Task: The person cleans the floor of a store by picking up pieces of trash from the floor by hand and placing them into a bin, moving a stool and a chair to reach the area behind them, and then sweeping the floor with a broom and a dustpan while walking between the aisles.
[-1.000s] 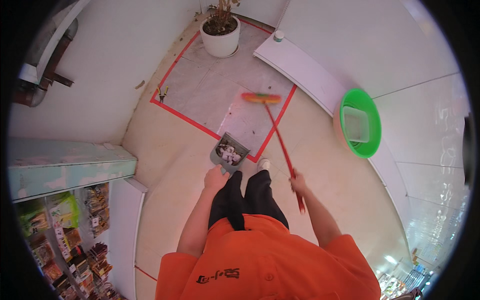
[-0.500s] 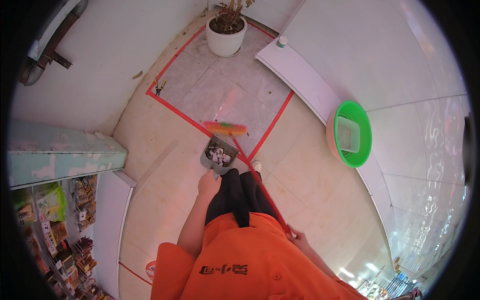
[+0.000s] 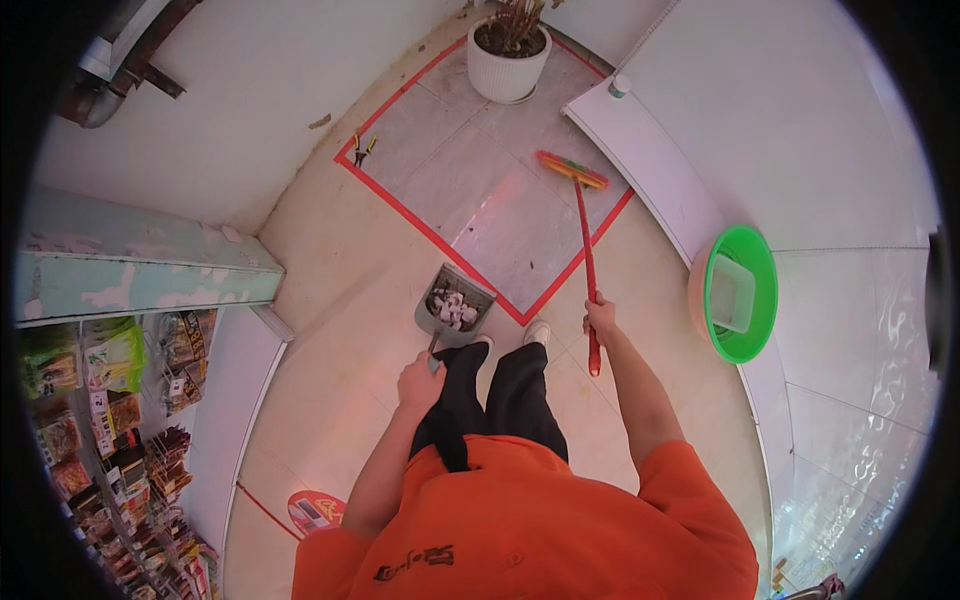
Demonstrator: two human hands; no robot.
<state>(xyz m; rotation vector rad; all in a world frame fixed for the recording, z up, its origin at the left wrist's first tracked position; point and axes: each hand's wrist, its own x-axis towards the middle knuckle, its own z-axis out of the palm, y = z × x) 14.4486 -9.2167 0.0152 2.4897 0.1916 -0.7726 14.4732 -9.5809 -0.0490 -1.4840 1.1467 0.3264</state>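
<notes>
My left hand [image 3: 421, 381] is closed round the handle of a grey dustpan [image 3: 425, 318], which rests on the floor by my left foot. White crumpled scraps [image 3: 457, 309] and darker bits lie in the pan. My right hand [image 3: 600, 316] grips the red stick of a broom [image 3: 587, 235]. The broom's head [image 3: 572, 170], with orange-red and green bristles, is out to the far right over the grey tiles [image 3: 450, 150], near the white ledge. A few small dark specks show on those tiles between the broom and the dustpan.
Red tape [image 3: 400, 205] borders the grey tiles. Yellow-handled pliers [image 3: 363, 150] lie at its left corner, and a white plant pot [image 3: 508, 70] stands at the back. A green basin [image 3: 762, 300] with a clear container leans at the right ledge [image 3: 650, 165]. Packaged goods [image 3: 120, 420] hang at the left.
The broom head has swung from just beyond the dustpan to the far right. My right hand has moved forward and out from my side. The left hand still holds the dustpan.
</notes>
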